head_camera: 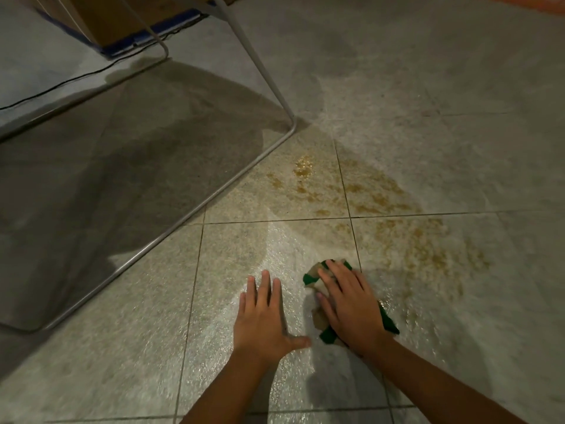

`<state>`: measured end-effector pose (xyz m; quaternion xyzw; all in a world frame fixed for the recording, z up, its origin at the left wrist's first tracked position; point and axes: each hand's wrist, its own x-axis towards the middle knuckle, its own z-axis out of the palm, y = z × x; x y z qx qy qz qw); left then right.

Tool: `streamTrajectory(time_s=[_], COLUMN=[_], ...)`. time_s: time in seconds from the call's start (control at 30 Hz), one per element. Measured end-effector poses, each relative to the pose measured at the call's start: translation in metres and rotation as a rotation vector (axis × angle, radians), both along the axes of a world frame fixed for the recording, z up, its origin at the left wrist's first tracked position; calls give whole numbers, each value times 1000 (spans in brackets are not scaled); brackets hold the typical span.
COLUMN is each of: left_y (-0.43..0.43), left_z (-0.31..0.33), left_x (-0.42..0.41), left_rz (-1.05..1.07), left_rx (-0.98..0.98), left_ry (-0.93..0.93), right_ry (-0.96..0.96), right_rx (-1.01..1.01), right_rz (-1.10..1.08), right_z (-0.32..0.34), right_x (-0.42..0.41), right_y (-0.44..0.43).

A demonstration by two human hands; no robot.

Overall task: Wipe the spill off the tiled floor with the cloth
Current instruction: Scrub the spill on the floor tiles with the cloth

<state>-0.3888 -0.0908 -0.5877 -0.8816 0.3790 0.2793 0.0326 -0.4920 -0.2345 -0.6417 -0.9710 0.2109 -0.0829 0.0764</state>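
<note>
Cloth (320, 320): long axis diagonal, far end toward spill (397, 215)
Right hand (348, 304): flat, pressing cloth
Left hand (263, 316): flat on tiled floor (122, 347)

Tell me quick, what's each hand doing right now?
Left hand: open, flat on the tiled floor, holding nothing.
Right hand: open, palm down, pressing the cloth.

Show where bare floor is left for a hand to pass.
Free: the floor between the frame and the left hand, and at far right. Crowded: ahead of the right hand, flat on the cloth, where the spill spreads.
</note>
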Motion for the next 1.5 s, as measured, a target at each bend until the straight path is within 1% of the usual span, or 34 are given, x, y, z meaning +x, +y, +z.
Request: streamTrajectory(time_s=[0.1, 0.17, 0.3, 0.4, 0.47, 0.57, 0.63, 0.8, 1.0, 1.13, 1.23, 1.33, 1.43, 1.5], left_y=[1, 2, 2, 1, -1, -5, -9, -15, -14, -16, -15, -15, -15, -15], left_z=[0, 0, 3, 4, 5, 9, 11, 7, 6, 5, 4, 4, 4, 3], left_x=[0, 0, 1, 1, 0, 0, -5, -22, -22, -23, -22, -23, -23, -23], left_rz=[-11, -17, -19, -22, -27, -77, -128, -135, -135, -132, -145, -144, -145, -148], left_rx=[2, 10, 23, 37, 58, 92, 77, 65, 92, 93, 91, 84, 82, 81], left_ry=[-9, -6, 6, 16, 12, -32, -53, 15, 14, 19, 11, 8, -4, -11], right_ry=[-8, -16, 12, 50, 64, 50, 59, 56, 113, 48, 21, 46, 63, 67], right_rx=[-5, 6, 10, 7, -3, -16, -20, 0, 46, 26, -1, -5, -1, 1], right_rz=[52, 39, -48, -174, -203, -156, -99, -37, -133, -220, -195, -137, -78, -79], right_z=[4, 8, 6, 5, 4, 2, 1, 3, 6, 7, 9, 8, 5, 5], right_x=[14, 22, 15, -6, -22, -34, -35, -24, -25, -56, -71, -72, -61, -51], right_y=[-16, -27, -40, -45, -42, -19, 0, -7, -41, -38, -22, -8, -16, -30])
